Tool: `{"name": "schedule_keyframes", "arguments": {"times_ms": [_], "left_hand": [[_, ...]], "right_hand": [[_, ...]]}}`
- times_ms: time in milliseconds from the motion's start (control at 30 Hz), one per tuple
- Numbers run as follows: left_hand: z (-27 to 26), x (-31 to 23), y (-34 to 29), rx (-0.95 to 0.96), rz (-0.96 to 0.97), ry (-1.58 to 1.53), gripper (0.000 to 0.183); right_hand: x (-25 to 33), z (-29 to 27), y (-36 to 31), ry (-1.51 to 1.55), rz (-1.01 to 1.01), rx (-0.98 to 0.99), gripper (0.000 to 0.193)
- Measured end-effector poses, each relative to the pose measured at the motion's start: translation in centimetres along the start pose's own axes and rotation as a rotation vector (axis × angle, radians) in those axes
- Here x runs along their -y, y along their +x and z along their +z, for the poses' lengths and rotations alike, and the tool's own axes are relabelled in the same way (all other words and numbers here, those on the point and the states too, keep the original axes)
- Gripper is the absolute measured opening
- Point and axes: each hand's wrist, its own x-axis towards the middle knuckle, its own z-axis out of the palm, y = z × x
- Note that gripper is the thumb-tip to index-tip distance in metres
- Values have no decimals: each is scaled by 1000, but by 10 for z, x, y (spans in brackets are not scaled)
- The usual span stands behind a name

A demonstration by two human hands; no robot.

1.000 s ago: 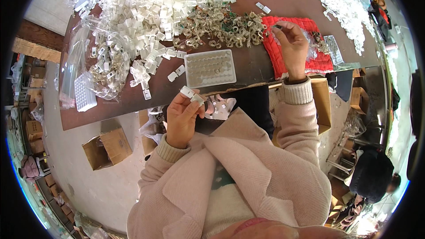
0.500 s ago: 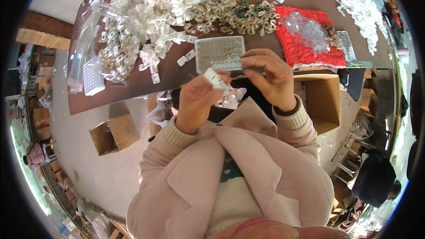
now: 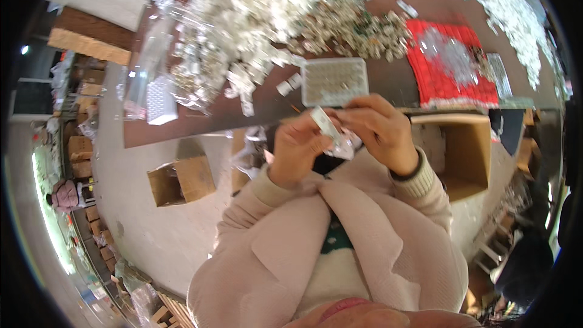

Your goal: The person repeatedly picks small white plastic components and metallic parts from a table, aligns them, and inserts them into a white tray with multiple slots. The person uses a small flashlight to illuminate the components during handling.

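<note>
Between the thumb and fingers of my left hand (image 3: 297, 152) is a small white slotted card (image 3: 325, 123), held tilted in front of my chest. My right hand (image 3: 385, 133) is closed beside it, fingertips curled in at the card's right side. Whatever those fingertips pinch is too small and blurred to make out. Just beyond the hands lies a clear compartment tray (image 3: 303, 88) with rows of small pieces. A few loose white cards (image 3: 289, 84) lie left of the tray. Some pale, crumpled material (image 3: 343, 149) shows below the hands.
A large heap of white cards (image 3: 243, 9) covers the far table, beside a pile of small metallic pieces (image 3: 358, 30). On the right, a red cloth (image 3: 428, 88) bears clear plastic bits (image 3: 449, 54). Cardboard boxes stand below, at left (image 3: 197, 179) and right (image 3: 477, 158).
My right hand has come from the tray's edge down to the card in my left hand. The whole view has shifted, so the table sits farther right and slightly lower.
</note>
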Motion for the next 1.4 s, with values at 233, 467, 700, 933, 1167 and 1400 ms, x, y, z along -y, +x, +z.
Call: {"name": "schedule_keyframes", "arguments": {"times_ms": [233,467,700,933,1167,1400], "left_hand": [[-1,1,0,-6,-65,88,32],[2,10,-5,36,69,1,36],[-1,14,-5,79,55,-62,37],[1,24,-5,44,103,-161,34],[3,25,-3,-16,153,-177,35],[-1,18,2,-64,196,-124,26]], "right_hand": [[8,-1,1,38,63,-4,29],[9,3,-6,34,91,-53,25],[10,2,-7,34,72,-55,26],[10,10,-10,2,106,-139,27],[12,22,-8,-8,74,-187,25],[19,18,-6,54,91,-217,21]]}}
